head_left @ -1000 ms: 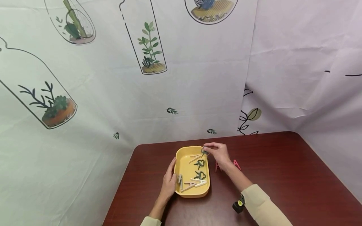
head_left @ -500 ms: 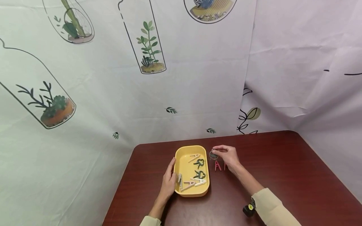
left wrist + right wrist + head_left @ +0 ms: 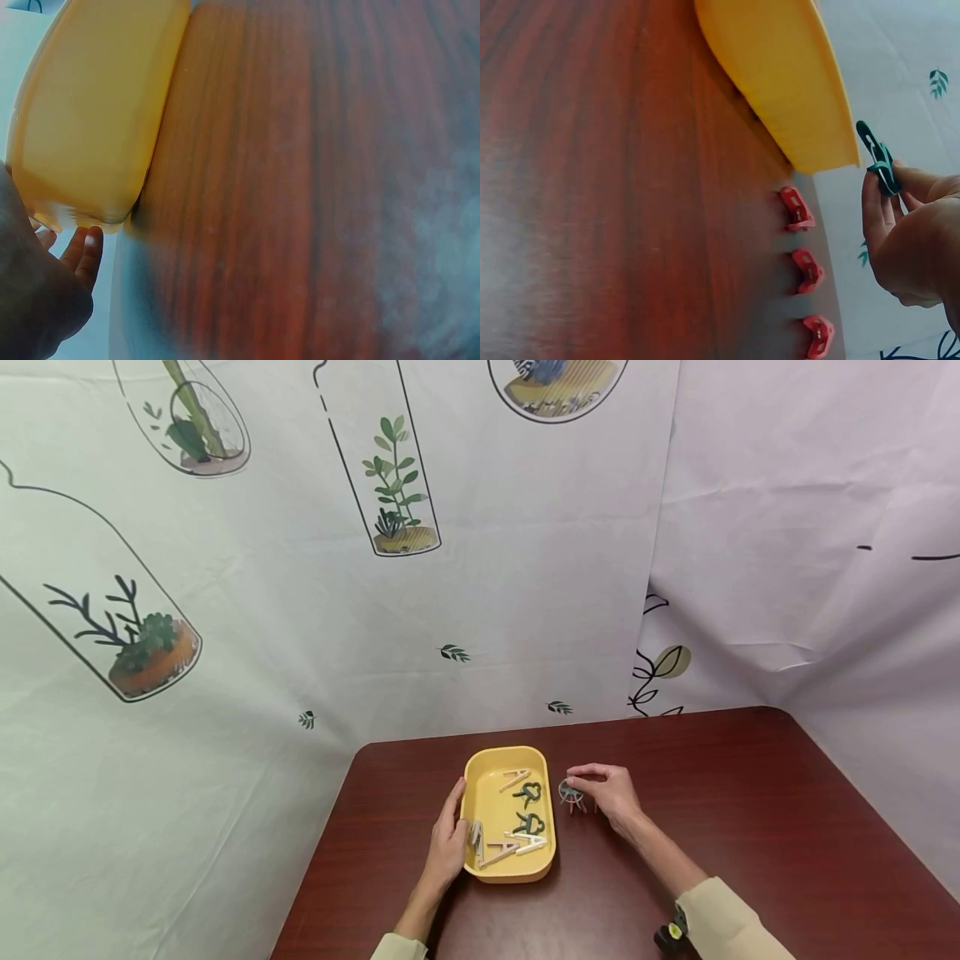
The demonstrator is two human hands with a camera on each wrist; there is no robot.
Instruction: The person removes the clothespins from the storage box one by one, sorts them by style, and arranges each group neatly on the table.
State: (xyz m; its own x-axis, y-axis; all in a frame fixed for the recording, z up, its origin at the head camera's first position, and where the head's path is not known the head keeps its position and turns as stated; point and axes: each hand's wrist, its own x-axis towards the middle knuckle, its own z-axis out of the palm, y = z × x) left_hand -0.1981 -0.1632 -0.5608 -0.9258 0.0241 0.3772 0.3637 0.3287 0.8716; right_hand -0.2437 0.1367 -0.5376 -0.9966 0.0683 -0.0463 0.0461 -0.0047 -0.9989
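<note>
A yellow tray [image 3: 495, 814] stands on the table, holding two green clips [image 3: 529, 793] and several pale clothespins [image 3: 501, 852]. My left hand [image 3: 447, 843] grips its left side, thumb at the rim; in the left wrist view, fingertips [image 3: 91, 241] touch the tray's outer wall. Right of the tray, my right hand [image 3: 611, 792] pinches a green clip [image 3: 881, 159] between thumb and fingers, above the table. Red clips [image 3: 808, 271] stand in a row on the table beneath and beside it, partly hidden by the hand and green clip in the head view.
The dark red-brown table [image 3: 720, 827] extends to the right and toward me. Behind it hangs a white cloth [image 3: 480, 610] printed with plants in jars, close to the table's far edge. A dark wrist camera [image 3: 670, 937] sits on my right wrist.
My right hand has lifted the green clip out over the tray's right rim, then moved it right and toward me, above the red clips. The left hand and tray have stayed put.
</note>
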